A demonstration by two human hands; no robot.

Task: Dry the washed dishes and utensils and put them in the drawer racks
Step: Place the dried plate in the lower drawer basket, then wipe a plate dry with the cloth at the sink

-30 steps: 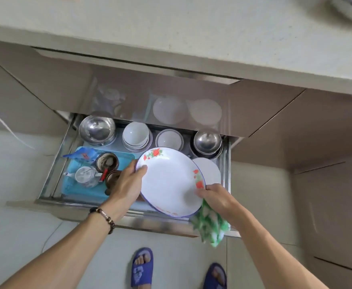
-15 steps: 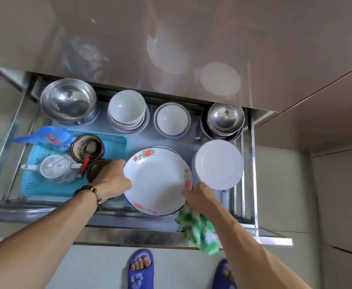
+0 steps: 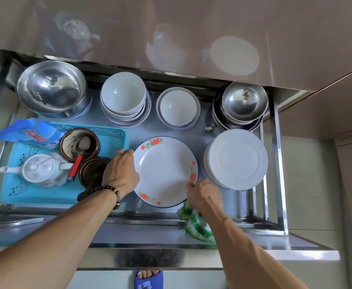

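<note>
Gripping the flowered plate (image 3: pixel 164 172) by its left rim with left hand (image 3: pixel 121 172), sitting low in the drawer (image 3: pixel 150 232) between blue tray (image 3: pixel 35 197) and white plate stack (image 3: pixel 236 158), right hand (image 3: pixel 204 195) pinching right rim and clutching green cloth (image 3: pixel 196 224).

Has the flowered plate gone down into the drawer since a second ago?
Yes. The flowered plate has dropped from above the white plate stack to sit level beside it, left of it.
</note>
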